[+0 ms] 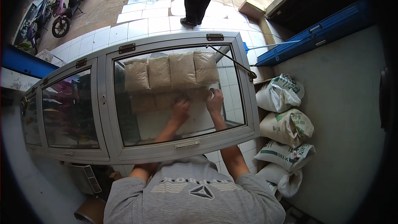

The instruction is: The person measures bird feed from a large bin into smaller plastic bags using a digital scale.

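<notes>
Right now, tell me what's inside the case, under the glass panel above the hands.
A row of four filled bags, with the left hand and right hand near them. Whatever lies beneath the bags is hidden.

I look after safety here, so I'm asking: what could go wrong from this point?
The glass door lies over both forearms, so it might drop onto them if its support slips. The packed bags sit side by side, so a bump from the left hand or right hand could shift several.
</notes>
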Action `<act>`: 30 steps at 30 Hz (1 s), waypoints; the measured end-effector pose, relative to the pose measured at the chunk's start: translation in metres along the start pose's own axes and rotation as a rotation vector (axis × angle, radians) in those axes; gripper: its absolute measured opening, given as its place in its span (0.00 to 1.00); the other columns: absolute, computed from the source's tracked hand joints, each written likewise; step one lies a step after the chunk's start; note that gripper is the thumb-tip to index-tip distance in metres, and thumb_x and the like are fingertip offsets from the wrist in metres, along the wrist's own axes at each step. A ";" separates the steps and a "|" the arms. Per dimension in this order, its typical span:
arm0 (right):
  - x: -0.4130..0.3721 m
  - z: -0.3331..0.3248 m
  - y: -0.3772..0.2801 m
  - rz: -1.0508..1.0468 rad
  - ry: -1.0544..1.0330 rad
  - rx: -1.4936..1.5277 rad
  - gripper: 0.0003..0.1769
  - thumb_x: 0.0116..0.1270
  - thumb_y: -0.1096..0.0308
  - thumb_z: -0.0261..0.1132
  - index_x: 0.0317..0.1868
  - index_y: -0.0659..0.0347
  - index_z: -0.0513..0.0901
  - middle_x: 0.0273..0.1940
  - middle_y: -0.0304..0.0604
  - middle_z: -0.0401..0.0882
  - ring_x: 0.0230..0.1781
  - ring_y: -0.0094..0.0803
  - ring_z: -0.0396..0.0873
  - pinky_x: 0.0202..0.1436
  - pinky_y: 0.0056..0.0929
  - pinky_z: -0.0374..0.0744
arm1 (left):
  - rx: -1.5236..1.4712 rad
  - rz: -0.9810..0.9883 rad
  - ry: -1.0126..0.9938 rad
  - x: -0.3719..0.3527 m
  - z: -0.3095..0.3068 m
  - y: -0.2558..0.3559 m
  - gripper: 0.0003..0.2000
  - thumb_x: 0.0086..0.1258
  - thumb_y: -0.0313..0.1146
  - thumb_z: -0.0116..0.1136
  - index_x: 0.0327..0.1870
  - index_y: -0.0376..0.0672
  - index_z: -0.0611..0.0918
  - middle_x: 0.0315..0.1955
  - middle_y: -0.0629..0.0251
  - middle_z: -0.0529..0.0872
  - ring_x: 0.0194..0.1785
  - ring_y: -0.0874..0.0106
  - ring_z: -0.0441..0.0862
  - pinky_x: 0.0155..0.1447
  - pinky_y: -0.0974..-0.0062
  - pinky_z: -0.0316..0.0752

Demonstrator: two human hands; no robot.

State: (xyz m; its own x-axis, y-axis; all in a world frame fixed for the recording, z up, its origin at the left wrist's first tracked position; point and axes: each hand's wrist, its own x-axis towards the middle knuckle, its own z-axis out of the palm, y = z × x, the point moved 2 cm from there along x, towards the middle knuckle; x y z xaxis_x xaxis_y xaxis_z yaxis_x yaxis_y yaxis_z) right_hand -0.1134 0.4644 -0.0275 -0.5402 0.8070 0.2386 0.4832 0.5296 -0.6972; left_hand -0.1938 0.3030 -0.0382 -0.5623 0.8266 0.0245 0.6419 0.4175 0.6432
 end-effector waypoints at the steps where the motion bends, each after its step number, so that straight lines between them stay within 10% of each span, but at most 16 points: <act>1: 0.003 0.001 0.002 0.048 -0.047 0.040 0.09 0.59 0.73 0.59 0.36 0.68 0.83 0.38 0.58 0.80 0.40 0.55 0.78 0.45 0.44 0.75 | -0.028 0.043 0.079 0.000 -0.001 -0.001 0.14 0.55 0.26 0.55 0.45 0.38 0.80 0.48 0.51 0.79 0.52 0.52 0.76 0.57 0.59 0.73; 5: -0.004 0.037 -0.001 0.082 -0.280 0.014 0.10 0.57 0.72 0.60 0.37 0.68 0.83 0.38 0.59 0.82 0.41 0.55 0.80 0.45 0.43 0.77 | -0.091 0.268 0.105 0.000 0.022 0.010 0.15 0.54 0.24 0.55 0.44 0.36 0.80 0.48 0.50 0.79 0.54 0.53 0.75 0.57 0.60 0.73; 14: 0.023 0.006 0.009 0.426 -0.095 0.192 0.18 0.54 0.66 0.59 0.36 0.77 0.80 0.35 0.69 0.79 0.44 0.61 0.78 0.48 0.46 0.75 | -0.154 0.046 0.047 0.009 0.008 0.010 0.20 0.55 0.25 0.55 0.53 0.36 0.77 0.54 0.47 0.75 0.59 0.50 0.71 0.62 0.61 0.70; 18: 0.004 0.058 0.039 0.491 -0.313 0.359 0.17 0.56 0.67 0.55 0.36 0.75 0.80 0.32 0.61 0.82 0.38 0.48 0.83 0.43 0.37 0.77 | -0.056 -0.026 -0.069 0.018 0.047 -0.001 0.28 0.55 0.26 0.55 0.62 0.38 0.70 0.61 0.46 0.69 0.65 0.50 0.65 0.69 0.59 0.61; 24: 0.028 0.012 0.027 0.778 -0.017 0.896 0.15 0.61 0.71 0.50 0.38 0.70 0.82 0.27 0.40 0.77 0.20 0.27 0.72 0.28 0.28 0.74 | 0.215 -0.023 0.140 -0.005 0.035 -0.006 0.36 0.56 0.26 0.53 0.71 0.41 0.61 0.70 0.49 0.58 0.73 0.54 0.54 0.76 0.54 0.41; 30: -0.019 0.031 0.019 0.958 -0.402 1.346 0.19 0.65 0.72 0.49 0.53 0.72 0.74 0.45 0.53 0.79 0.43 0.36 0.80 0.47 0.32 0.79 | -0.006 0.011 0.081 0.011 0.038 0.017 0.36 0.57 0.27 0.51 0.71 0.40 0.59 0.71 0.49 0.56 0.74 0.53 0.51 0.76 0.55 0.40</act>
State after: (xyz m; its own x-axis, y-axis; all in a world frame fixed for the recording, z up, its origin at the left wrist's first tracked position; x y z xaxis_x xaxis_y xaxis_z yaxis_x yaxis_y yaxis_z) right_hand -0.1151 0.4512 -0.0665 -0.6534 0.4575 -0.6031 -0.0531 -0.8225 -0.5663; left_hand -0.1696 0.3331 -0.0560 -0.5959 0.7976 0.0934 0.6449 0.4060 0.6475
